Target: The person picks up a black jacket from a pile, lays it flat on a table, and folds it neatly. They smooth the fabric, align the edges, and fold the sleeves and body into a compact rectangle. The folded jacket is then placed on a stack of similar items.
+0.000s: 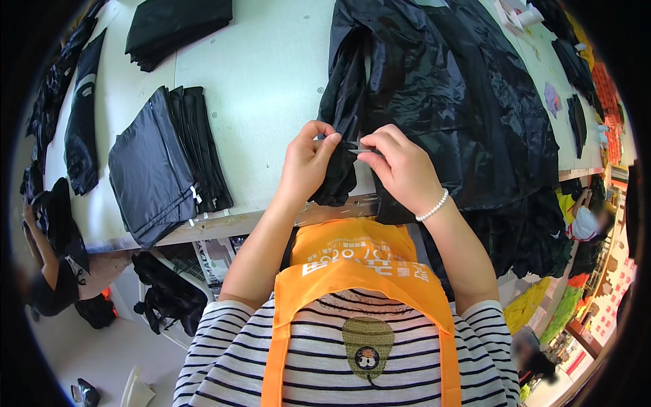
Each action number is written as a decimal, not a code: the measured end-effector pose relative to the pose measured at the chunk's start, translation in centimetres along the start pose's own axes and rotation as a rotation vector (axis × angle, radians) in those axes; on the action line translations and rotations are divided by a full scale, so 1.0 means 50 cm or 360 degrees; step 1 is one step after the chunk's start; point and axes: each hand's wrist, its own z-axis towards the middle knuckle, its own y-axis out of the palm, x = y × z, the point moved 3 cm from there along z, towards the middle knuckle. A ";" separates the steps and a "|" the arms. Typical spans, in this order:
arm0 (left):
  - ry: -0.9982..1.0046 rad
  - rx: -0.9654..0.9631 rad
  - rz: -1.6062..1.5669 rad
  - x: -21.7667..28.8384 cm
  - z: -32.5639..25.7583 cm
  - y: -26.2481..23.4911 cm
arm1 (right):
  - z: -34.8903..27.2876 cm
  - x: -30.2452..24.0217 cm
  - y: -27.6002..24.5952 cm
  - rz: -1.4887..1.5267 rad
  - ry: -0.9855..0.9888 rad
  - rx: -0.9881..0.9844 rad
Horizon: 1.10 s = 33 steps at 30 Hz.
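Observation:
A shiny black jacket point(447, 102) lies spread over the table in front of me, its hem hanging past the front edge. One sleeve point(342, 102) runs down toward my hands. My left hand point(307, 161) is closed in a pinch at the sleeve's edge, thumb against forefinger. Just to its right, my right hand point(401, 166) grips small thread snips point(358, 150). Their thin silver blades point left, close to the left fingertips and over the black cloth. The snips' handle is hidden inside the right fingers. Whether a thread lies between the blades is too small to tell.
Left on the pale table point(264, 88) are a stack of folded black garments point(152, 166), another folded stack point(178, 27) farther back and a long black piece point(85, 115). A chair with black cloth point(169, 292) stands below. Other people are at both sides.

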 end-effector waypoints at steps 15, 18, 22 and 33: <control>0.0064 -0.0014 0.0139 -0.003 0.005 0.009 | 0.014 -0.010 0.025 -0.0469 -0.0141 -0.0110; 0.0067 -0.0025 0.0164 -0.006 0.006 0.009 | 0.015 -0.010 0.023 -0.0507 -0.0133 -0.0169; 0.0050 -0.0019 0.0110 -0.010 0.009 0.005 | 0.006 0.005 0.020 -0.0304 0.0006 -0.0172; 0.0691 0.0230 -0.0129 0.049 -0.052 -0.047 | -0.026 0.107 0.103 0.0894 0.0565 -0.0323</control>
